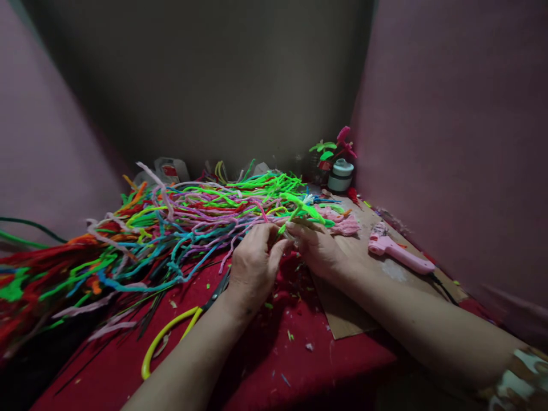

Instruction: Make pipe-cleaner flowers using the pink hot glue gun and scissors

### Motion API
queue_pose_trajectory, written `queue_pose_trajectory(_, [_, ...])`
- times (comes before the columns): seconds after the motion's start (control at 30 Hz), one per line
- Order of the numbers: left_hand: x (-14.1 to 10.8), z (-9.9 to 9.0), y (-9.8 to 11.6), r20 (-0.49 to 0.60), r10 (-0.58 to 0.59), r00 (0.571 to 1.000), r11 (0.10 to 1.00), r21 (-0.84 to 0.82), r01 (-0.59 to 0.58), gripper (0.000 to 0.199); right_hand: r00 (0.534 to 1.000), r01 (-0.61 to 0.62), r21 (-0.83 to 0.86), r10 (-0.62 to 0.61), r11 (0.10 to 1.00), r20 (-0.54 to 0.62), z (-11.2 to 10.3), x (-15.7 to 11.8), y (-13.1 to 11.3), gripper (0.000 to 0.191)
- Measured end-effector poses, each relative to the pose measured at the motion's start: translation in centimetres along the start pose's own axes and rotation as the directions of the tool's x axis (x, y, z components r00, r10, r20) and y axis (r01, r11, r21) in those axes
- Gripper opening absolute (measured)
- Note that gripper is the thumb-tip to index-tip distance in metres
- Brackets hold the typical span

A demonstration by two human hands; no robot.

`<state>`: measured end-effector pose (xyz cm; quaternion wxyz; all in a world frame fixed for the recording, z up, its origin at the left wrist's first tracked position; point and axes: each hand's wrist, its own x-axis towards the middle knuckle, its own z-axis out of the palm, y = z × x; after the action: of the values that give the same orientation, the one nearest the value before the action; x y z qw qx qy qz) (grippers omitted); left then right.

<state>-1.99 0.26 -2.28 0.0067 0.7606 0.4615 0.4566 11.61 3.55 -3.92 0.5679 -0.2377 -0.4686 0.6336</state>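
Bright green pipe cleaner [305,209], bent into a leafy shape with a thin stem, rises from between my two hands. My left hand [256,264] pinches its lower end with thumb and forefinger. From the other side, my right hand [319,246] closes its fingers round the same stem; the fingertips partly hide each other. Just behind lies a big heap of coloured pipe cleaners [201,214] in green, pink, purple, blue and red. Scissors [194,314] with yellow handles lie partly under my left wrist.
A pink hot glue gun [398,254] rests on a cardboard sheet [349,314] to the right, near pink fluffy pieces [342,221]. A pale jar [341,176] and a pipe-cleaner flower [345,140] stand at the back. Scraps dot the red cloth [299,354].
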Motion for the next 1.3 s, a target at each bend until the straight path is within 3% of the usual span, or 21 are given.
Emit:
queue_pose_trajectory(0.1, [-0.4,0.2,-0.2,0.023,0.085,0.996,0.986,0.144,-0.087,0.012,1.0,0.002,-0.077,-0.001,0.997,0.02,0.4,-0.3,-0.1,0.02])
queue_pose_trajectory(0.17, [-0.4,0.1,-0.2,0.026,0.077,0.997,0.987,0.139,-0.08,0.014,1.0,0.009,-0.107,-0.006,0.994,0.028,0.6,-0.6,-0.3,0.023])
queue_pose_trajectory(0.3, [0.1,-0.4,0.2,0.033,-0.144,0.989,0.978,-0.145,0.147,0.013,0.996,0.016,-0.127,-0.005,0.992,0.089,0.8,-0.9,-0.6,0.022])
queue_pose_trajectory(0.37, [0.5,-0.6,0.5,0.079,-0.289,0.954,0.894,-0.334,0.299,0.013,0.992,0.017,-0.149,0.001,0.989,0.125,0.8,-0.9,-0.6,0.021])
queue_pose_trajectory(0.43, [0.8,-0.7,0.7,0.177,-0.406,0.897,0.742,-0.509,0.436,0.011,0.989,0.006,-0.165,0.019,0.986,0.147,0.7,-0.8,-0.7,0.021])
queue_pose_trajectory(0.57, [1.2,-1.0,0.9,0.383,-0.499,0.777,0.434,-0.666,0.607,0.018,0.98,-0.015,-0.17,0.048,0.985,0.191,0.5,-0.4,-0.8,0.021])
queue_pose_trajectory(0.83, [1.3,-1.3,0.9,0.552,-0.467,0.691,0.191,-0.7,0.688,0.027,0.985,-0.009,-0.209,0.044,0.978,0.165,0.5,-0.1,-0.9,0.021])
queue_pose_trajectory(1.03, [1.5,-1.7,0.2,0.71,-0.333,0.621,-0.006,-0.66,0.752,0.026,0.978,-0.027,-0.188,0.065,0.982,0.197,-0.1,0.1,-0.6,0.022])
queue_pose_trajectory(1.3, [1.6,-1.9,-0.2,0.786,-0.296,0.543,-0.143,-0.599,0.788,0.007,0.981,-0.077,-0.066,0.088,0.995,0.172,-0.3,0.3,-0.1,0.014])
